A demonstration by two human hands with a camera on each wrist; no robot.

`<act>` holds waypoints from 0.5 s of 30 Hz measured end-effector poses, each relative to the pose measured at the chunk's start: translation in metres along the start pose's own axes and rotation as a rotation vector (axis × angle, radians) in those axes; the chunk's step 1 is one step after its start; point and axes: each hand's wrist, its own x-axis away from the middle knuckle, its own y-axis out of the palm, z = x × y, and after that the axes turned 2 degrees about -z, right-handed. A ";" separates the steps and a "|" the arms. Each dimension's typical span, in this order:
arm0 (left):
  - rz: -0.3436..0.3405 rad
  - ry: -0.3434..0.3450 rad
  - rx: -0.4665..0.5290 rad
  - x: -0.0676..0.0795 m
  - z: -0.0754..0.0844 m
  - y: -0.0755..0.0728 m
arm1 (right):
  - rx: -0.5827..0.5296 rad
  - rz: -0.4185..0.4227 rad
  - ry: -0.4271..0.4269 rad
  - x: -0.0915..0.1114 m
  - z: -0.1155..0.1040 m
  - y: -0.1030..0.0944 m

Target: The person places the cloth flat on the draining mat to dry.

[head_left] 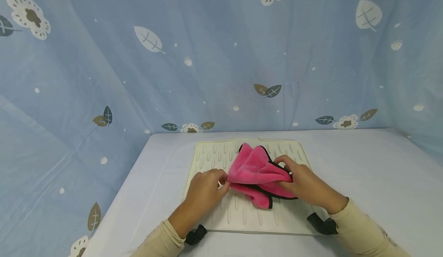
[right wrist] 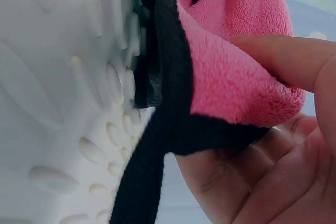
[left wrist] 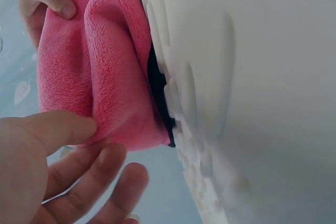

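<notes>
A pink plush cloth (head_left: 254, 170) with black edging lies bunched in loose folds over a cream ribbed mat (head_left: 238, 218). At its left side my left hand (head_left: 207, 188) pinches the cloth between thumb and fingertips; in the left wrist view the thumb presses on the pink pile (left wrist: 113, 77) with the fingers beneath. My right hand (head_left: 304, 182) grips the cloth's right side. The right wrist view shows the thumb on top of the folded cloth (right wrist: 226, 77), the fingers curled under its black border (right wrist: 176, 61).
The mat lies on a table with a white cover (head_left: 363, 172). Behind and to the left hangs a blue curtain (head_left: 207, 57) printed with leaves and flowers. Black wrist mounts (head_left: 196, 234) sit below both hands, close to the mat's front edge.
</notes>
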 end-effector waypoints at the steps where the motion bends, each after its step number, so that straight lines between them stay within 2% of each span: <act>1: 0.013 -0.001 0.004 0.000 0.000 -0.001 | 0.002 0.000 -0.003 0.000 0.000 0.000; 15: 0.273 0.041 0.065 -0.003 0.000 -0.013 | 0.014 0.015 -0.040 0.002 -0.003 -0.002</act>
